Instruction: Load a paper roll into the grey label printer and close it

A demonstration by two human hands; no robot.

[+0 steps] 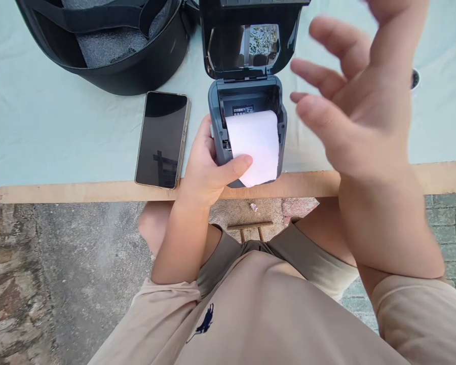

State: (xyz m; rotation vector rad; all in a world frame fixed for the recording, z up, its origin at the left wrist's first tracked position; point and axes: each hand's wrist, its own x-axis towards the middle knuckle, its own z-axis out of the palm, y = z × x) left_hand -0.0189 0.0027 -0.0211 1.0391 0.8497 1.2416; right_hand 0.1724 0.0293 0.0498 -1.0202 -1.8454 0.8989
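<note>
A small grey-black portable printer [214, 109] sits at the table's near edge with its dark, windowed lid [247, 66] swung up. Inside lies a white paper roll [256, 139], its loose end hanging toward me over the front. My left hand [213, 167] grips the printer from its left side, the thumb pressing on the paper. Raised to the right of the printer, my right hand [361, 96] has its fingers spread and holds nothing. It touches neither the printer nor the lid. Part of its fingers runs out of the top of the view.
A smartphone [162, 139] with a dark screen lies left of the printer, reaching over the wooden table edge [79, 193]. Behind it stands an unzipped black case [137, 71] with grey foam inside. A small round white-rimmed thing [415, 79] is partly hidden behind my right hand.
</note>
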